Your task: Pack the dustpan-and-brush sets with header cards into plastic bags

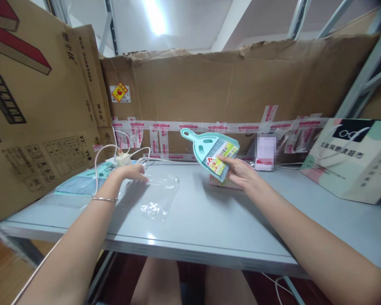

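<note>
My right hand point(241, 171) grips a small light-green dustpan point(206, 142) with a brush set in it. The thumb presses on its yellow-and-red label card point(222, 161), and the looped handle points up and left. Over the left part of the table, my left hand point(135, 173) has its fingers bent at the upper edge of a clear plastic bag point(158, 199), closed on it as far as I can see. The bag spreads limp and shiny to the right of that hand. A second green dustpan and brush point(82, 180) lies at the far left, partly behind my forearm.
White cables run to a power adapter point(123, 159) behind my left hand. A pink packet point(227, 182) lies under the held dustpan. A paper shopping bag point(346, 161) stands at right. Cardboard walls point(193, 93) close off the back and left of the grey table point(203, 228).
</note>
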The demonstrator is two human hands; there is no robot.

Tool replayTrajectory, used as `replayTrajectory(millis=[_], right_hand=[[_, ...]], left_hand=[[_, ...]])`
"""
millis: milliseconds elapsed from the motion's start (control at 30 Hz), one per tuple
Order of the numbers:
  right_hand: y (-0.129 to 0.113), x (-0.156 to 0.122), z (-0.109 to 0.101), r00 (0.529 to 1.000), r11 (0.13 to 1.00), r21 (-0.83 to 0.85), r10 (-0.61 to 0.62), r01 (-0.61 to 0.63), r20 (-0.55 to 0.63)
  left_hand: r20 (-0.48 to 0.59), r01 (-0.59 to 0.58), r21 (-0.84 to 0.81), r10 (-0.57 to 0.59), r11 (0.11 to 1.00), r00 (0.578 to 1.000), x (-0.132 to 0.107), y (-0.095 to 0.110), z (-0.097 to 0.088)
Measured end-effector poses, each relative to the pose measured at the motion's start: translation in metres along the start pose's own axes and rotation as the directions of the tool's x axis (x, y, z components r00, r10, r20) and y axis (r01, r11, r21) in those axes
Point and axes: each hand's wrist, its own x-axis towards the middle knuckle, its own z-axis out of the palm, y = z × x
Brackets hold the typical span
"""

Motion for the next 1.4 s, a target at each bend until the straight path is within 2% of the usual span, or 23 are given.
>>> replayTrajectory(millis=[100,267,433,533,700,833,967,1033,1100,1200,1233,1267,1333,1400], right_hand=[[0.0,0.003,-0.003,1.0,1.0,-0.002,-0.002,0.002,0.014],[0.0,0.001,-0.001,1.0,1.0,0.013,-0.015,0.015,-0.003],[0.003,0.002,-0.003,1.0,1.0,-0.007,-0.021,0.021,0.001],[0.002,0.006,-0.008,0.999,0.999,0.0,-0.038,0.038,-0.005],[-0.007,0.011,-0.014,0.995,0.995,0.031,-0.097,0.098,-0.031],[-0.015,0.011,-0.015,0.988,0.988,0.064,-0.133,0.138,-0.077],[-0.021,0.011,-0.017,0.987,0.988,0.055,-0.139,0.144,-0.08],[-0.024,0.01,-0.018,0.987,0.988,0.071,-0.133,0.14,-0.09],[-0.026,0.009,-0.018,0.986,0.987,0.102,-0.116,0.128,-0.118],[-0.026,0.007,-0.016,0.986,0.985,0.133,-0.089,0.108,-0.138],[-0.026,0.006,-0.014,0.987,0.985,0.139,-0.085,0.104,-0.138],[-0.025,0.006,-0.013,0.987,0.984,0.146,-0.083,0.104,-0.14],[-0.023,0.006,-0.012,0.985,0.981,0.159,-0.084,0.108,-0.148],[-0.02,0.007,-0.012,0.984,0.98,0.167,-0.081,0.108,-0.156]], left_hand=[[-0.013,0.019,0.018,-0.018,1.0,1.0,0.02,-0.005,0.003],[-0.038,-0.101,-0.026,0.1,0.995,0.994,0.037,0.004,0.014],[-0.052,-0.222,-0.068,0.219,0.973,0.974,0.045,0.025,0.023],[-0.14,-0.304,-0.136,0.285,0.943,0.948,0.048,0.045,0.023],[-0.373,-0.42,-0.267,0.308,0.867,0.875,0.052,0.074,-0.001],[-0.485,-0.492,-0.318,0.307,0.811,0.819,0.05,0.09,-0.028],[-0.582,-0.547,-0.33,0.29,0.769,0.759,0.034,0.096,-0.056],[-0.658,-0.579,-0.317,0.265,0.751,0.705,0.019,0.095,-0.067],[-0.758,-0.611,-0.28,0.22,0.74,0.614,0.001,0.093,-0.072],[-0.882,-0.687,-0.152,0.216,0.71,0.419,-0.032,0.091,-0.056],[-0.892,-0.716,-0.093,0.262,0.692,0.368,-0.043,0.091,-0.044],[-0.881,-0.741,-0.048,0.322,0.67,0.348,-0.055,0.092,-0.03],[-0.786,-0.734,0.039,0.475,0.678,0.396,-0.078,0.094,0.004],[-0.704,-0.675,0.064,0.513,0.735,0.491,-0.098,0.093,0.038]])
